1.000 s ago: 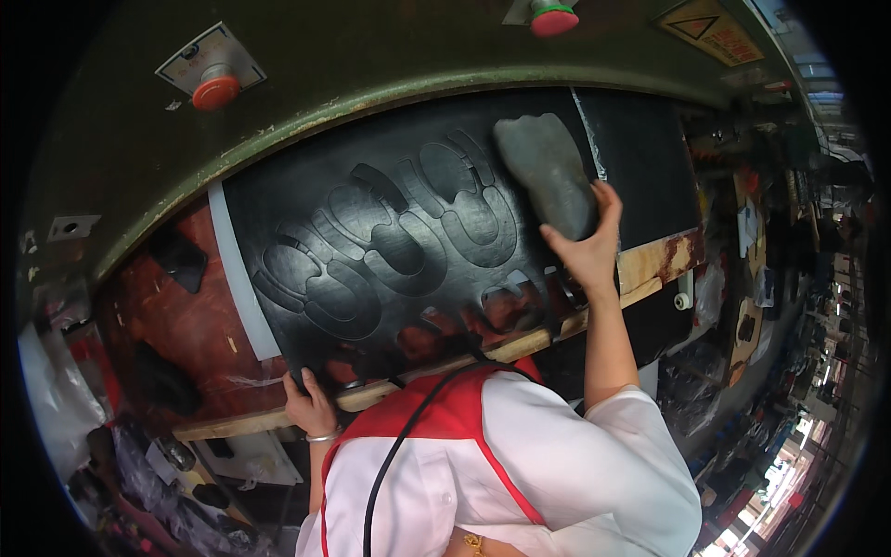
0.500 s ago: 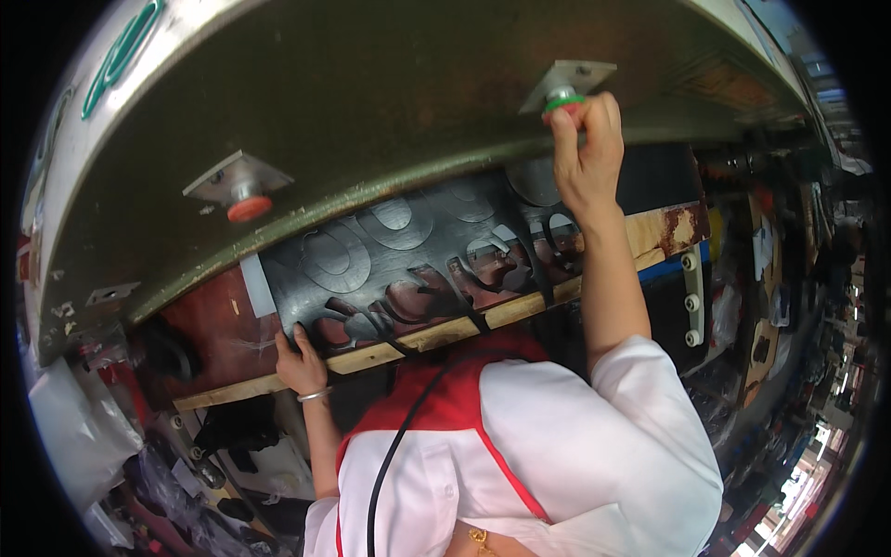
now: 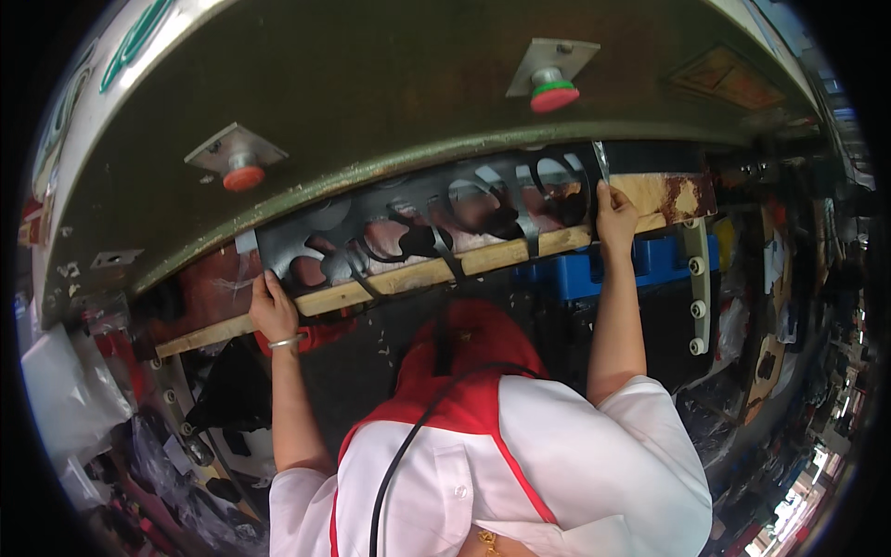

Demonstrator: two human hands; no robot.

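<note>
A black flexible sheet [image 3: 281, 243] with several rounded cut-out holes lies over a board [image 3: 408, 277] with a pale wooden front edge. Narrow strips of the sheet hang over that edge. My left hand [image 3: 275, 311], with a silver bangle at the wrist, pinches the sheet's near left corner. At its right end my right hand [image 3: 615, 215] grips the edge between thumb and fingers, beside a shiny narrow strip [image 3: 601, 160]. The sheet's far part is hidden under a dark green machine beam [image 3: 390, 84].
Two push-buttons stick out of the beam: a red one [image 3: 244, 178] at left and a red one with a green ring [image 3: 554, 97] at right. A blue plastic crate [image 3: 580, 276] sits below the board. Clear plastic bags [image 3: 74, 395] lie at far left.
My right hand has let go of the right push-button and come down to the sheet's right edge. My left hand stays at the left corner. More floor shows between my body and the board.
</note>
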